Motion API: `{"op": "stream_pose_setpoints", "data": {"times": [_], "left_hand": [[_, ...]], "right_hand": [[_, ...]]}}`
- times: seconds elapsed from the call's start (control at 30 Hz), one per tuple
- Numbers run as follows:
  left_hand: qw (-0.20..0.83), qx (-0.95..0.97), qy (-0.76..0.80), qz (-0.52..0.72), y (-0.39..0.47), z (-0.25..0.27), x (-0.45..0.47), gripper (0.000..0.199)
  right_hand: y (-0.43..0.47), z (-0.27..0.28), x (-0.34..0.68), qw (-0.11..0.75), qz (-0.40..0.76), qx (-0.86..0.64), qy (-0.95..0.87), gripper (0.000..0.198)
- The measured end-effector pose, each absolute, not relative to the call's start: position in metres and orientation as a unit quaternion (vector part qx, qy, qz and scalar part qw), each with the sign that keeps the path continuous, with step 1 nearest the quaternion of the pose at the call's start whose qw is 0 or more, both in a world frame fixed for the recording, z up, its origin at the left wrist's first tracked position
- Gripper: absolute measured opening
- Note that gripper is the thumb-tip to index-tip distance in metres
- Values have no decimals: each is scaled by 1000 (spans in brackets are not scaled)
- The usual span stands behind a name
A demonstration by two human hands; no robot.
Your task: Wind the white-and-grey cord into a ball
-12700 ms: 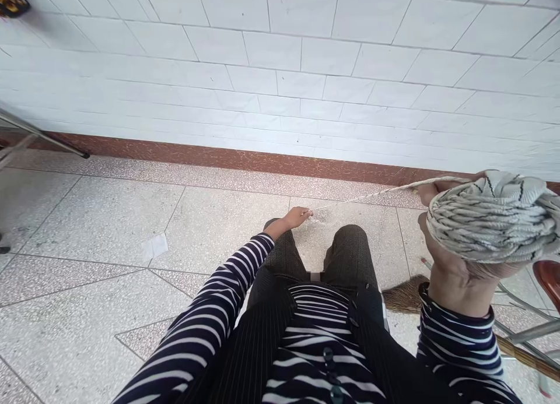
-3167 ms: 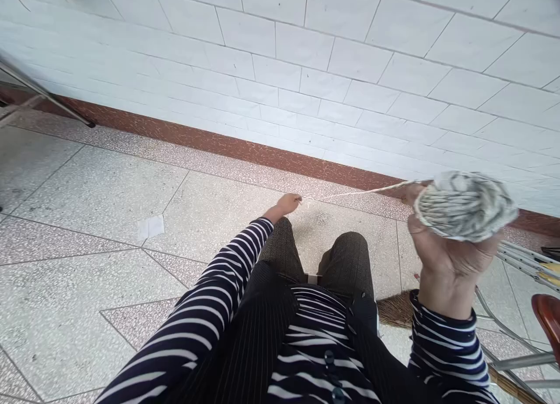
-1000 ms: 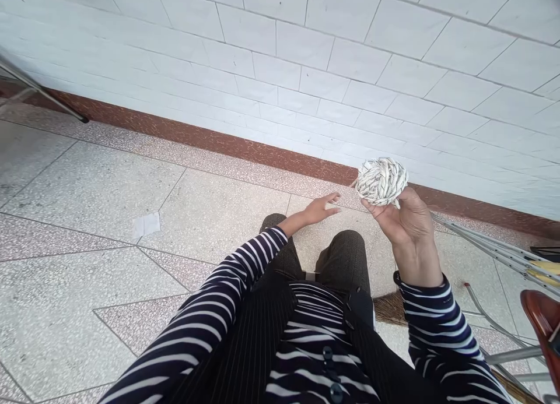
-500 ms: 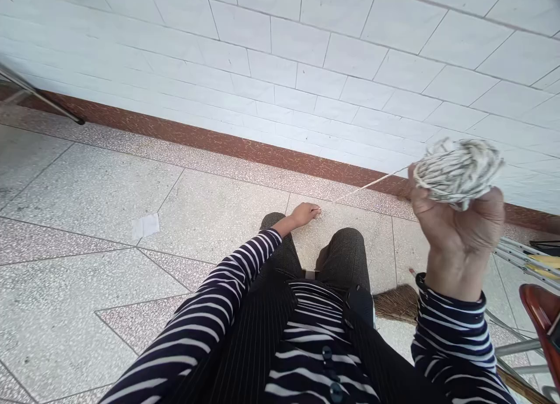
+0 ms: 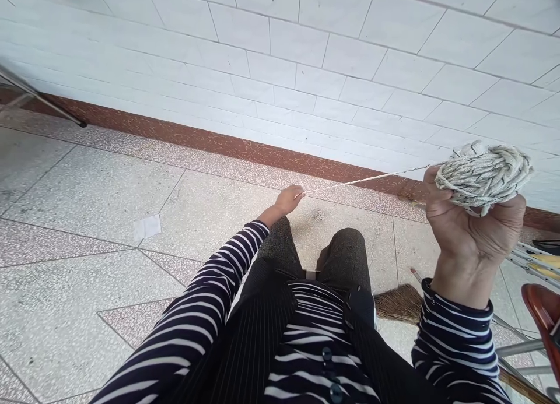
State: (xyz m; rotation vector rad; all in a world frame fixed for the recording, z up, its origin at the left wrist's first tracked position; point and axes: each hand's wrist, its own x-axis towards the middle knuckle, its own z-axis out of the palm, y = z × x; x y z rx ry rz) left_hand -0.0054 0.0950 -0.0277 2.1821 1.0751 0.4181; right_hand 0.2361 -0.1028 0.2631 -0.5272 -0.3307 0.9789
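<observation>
A thick bundle of white cord (image 5: 485, 174) with dark flecks is gripped in my right hand (image 5: 475, 235), raised at the right of the view. From the bundle a single strand (image 5: 367, 179) runs taut, down and leftward. Its other end lies between the closed fingers of my left hand (image 5: 289, 200), which is low in front of my knees. On the floor just right of that hand sits a small coiled heap of cord (image 5: 318, 216).
A white tiled wall (image 5: 284, 60) with a brown skirting band (image 5: 196, 144) stands ahead. A broom (image 5: 399, 304) lies beside my right leg, near a chair with a reddish-brown part (image 5: 540, 319). A white paper piece (image 5: 147, 226) is on the floor; a metal leg (image 5: 48, 101) stands far left.
My right hand has moved right with the cord bundle. The left hand has shifted left and up, away from the small heap, and the strand between the hands is longer.
</observation>
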Motion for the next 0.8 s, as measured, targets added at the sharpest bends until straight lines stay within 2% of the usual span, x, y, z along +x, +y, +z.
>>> {"op": "stream_pose_setpoints", "data": {"times": [0.07,0.23,0.37,0.47,0.63,0.8], "left_hand": [[323,836,405,180,96,-29,-11,31],[369,802,451,129,93,-30,-22,30],[378,792,467,108,87,-30,-24,33],[378,786,476,118,83,-29,-18,29],[449,755,434,200,75,5,8,35],[558,713,243,348,52,74,50,49]], "right_hand": [[-103,260,239,837,473,-235,-145,39],[-105,260,239,843,472,-230,-115,49],[-105,272,234,863,450,-184,-141,44],[-101,275,227,859,434,-216,-163,46],[-93,258,204,754,485,-385,-218,44],[-79,241,180,644,543,-470,-264,43]]}}
